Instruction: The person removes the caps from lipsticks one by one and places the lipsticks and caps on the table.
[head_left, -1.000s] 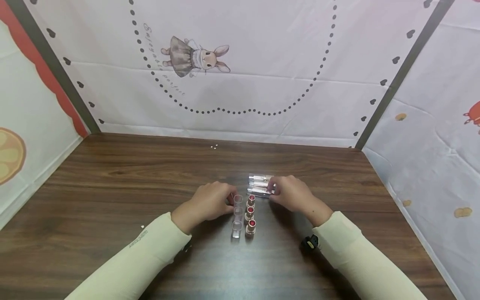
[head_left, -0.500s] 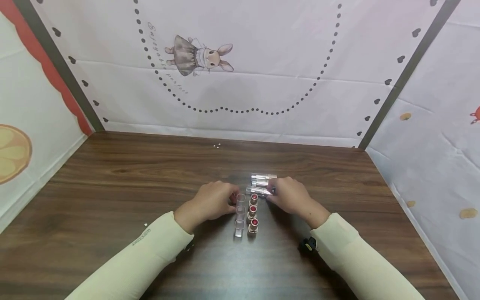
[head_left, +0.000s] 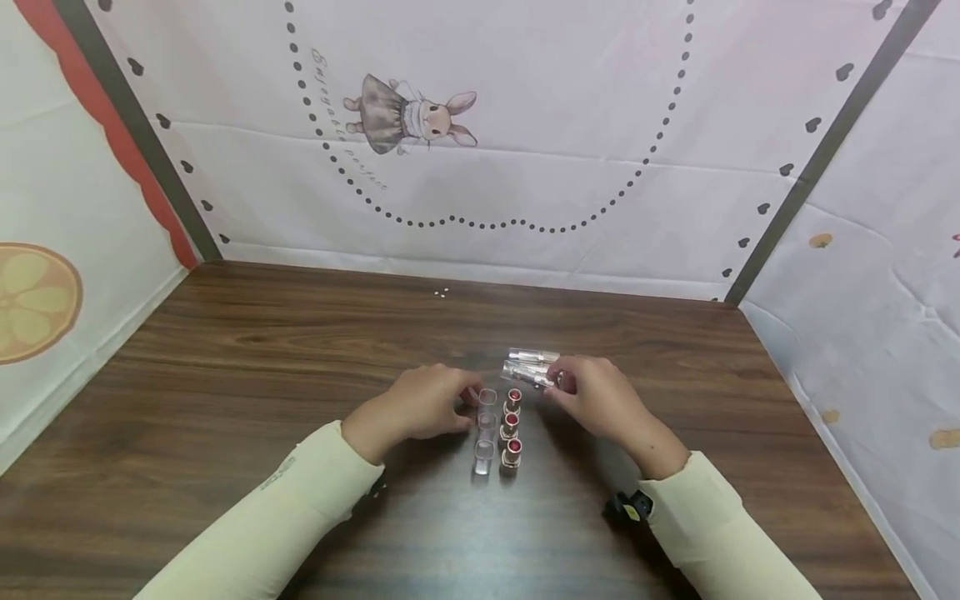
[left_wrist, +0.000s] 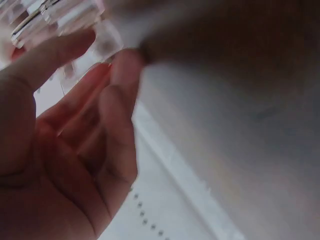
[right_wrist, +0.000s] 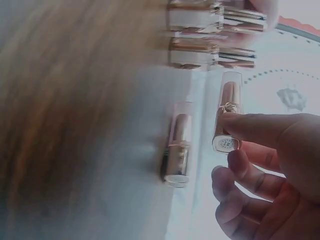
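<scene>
My right hand [head_left: 603, 396] pinches a clear-capped lipstick [right_wrist: 229, 100] between thumb and fingers. It is tilted and looks raised off the table in the right wrist view. Two similar capped lipsticks [head_left: 534, 354] lie behind it in the head view. My left hand [head_left: 423, 408] rests beside a row of three clear caps [head_left: 486, 422], its fingers loosely bent around the farthest one, thumb apart from it. Whether a fingertip touches that cap is unclear. Just right of the caps stand three uncapped lipsticks [head_left: 511, 425] with red tips, upright in a row.
All this stands on a dark wooden table [head_left: 300, 333]. A few tiny white bits [head_left: 441, 292] lie near its back edge. Printed white cloth [head_left: 562, 100] walls the back and both sides.
My right hand has picked up the nearest lying lipstick, which now tilts away from the others. My left hand stays by the caps. The head view has shifted slightly.
</scene>
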